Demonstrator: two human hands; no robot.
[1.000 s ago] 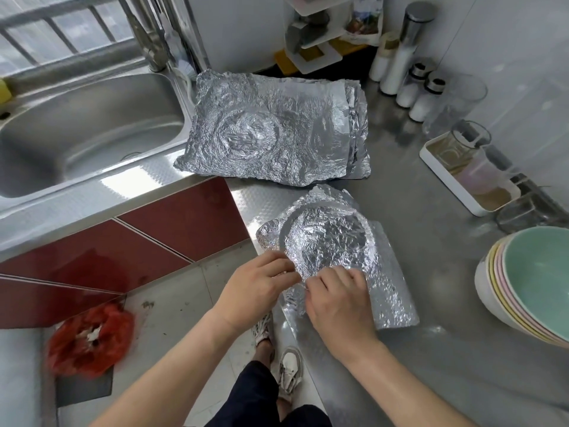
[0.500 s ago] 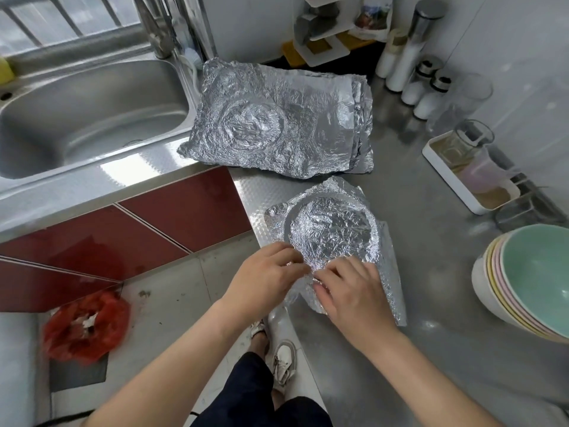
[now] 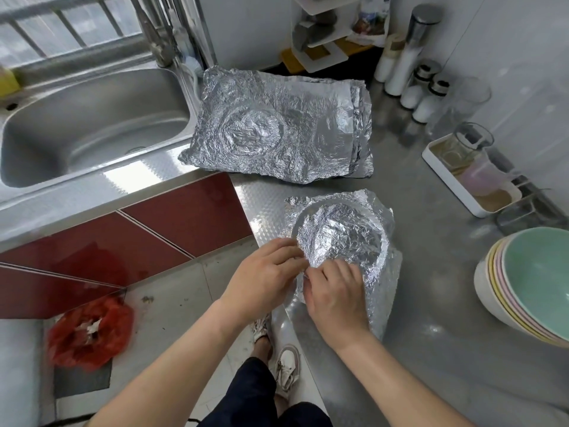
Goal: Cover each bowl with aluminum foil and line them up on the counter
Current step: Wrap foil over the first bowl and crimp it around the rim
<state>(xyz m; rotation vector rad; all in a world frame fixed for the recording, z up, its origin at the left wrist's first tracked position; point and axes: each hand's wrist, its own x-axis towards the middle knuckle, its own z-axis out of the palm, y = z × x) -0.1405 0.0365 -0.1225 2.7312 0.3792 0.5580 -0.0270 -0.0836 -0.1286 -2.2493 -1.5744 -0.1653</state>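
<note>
A bowl wrapped in crinkled aluminum foil (image 3: 340,234) sits at the near left corner of the steel counter (image 3: 431,297); only its round rim shows through the foil. My left hand (image 3: 264,278) and my right hand (image 3: 335,294) meet at its near edge, both pinching the foil there. A loose foil flap (image 3: 385,291) hangs down the bowl's right side. Farther back lies a stack of creased foil sheets (image 3: 283,127) bearing a round bowl imprint. A stack of uncovered bowls (image 3: 529,282), the top one green inside, stands at the right edge.
A steel sink (image 3: 92,124) with a tap is at the left. Salt shakers (image 3: 425,90), a tall canister (image 3: 409,47) and a white tray with glass jars (image 3: 468,177) line the back right wall. Below the counter are a red bag (image 3: 89,331) and my feet.
Both hands have worked along the bowl's near edge, folding the foil in tighter; the flat sheet that stuck out to the right now drapes closer against the bowl.
</note>
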